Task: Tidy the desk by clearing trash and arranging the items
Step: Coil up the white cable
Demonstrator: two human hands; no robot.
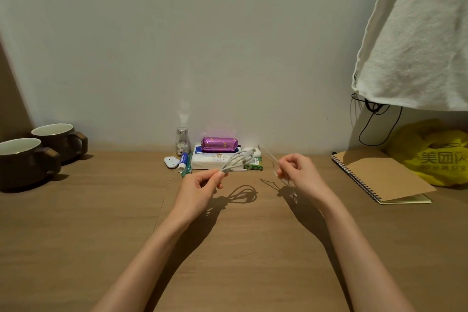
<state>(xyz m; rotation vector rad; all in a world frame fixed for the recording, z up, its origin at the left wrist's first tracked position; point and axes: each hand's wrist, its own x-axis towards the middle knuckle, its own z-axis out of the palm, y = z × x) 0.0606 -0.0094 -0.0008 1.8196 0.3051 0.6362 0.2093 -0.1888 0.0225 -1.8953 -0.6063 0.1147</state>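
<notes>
Item in hand: white charging cable (238,161), folded into a loose bundle of several loops, plug ends splayed toward the wall. It is held above the wooden surface (101,235), just in front of the tissue pack (210,161). I see my left hand (200,187) pinching the bundle's near end, fingers (219,174) curled round it. My right hand (298,172) pinches a thin pale strip (268,157), fingers closed on it; what it is, I cannot tell. Behind: purple packet (219,144) atop the tissue pack, small pill bottle (182,143), glue stick (183,159), green batteries (254,166). Left: two brown mugs (58,140). Right: spiral notebook (379,177), yellow bag (435,152).
</notes>
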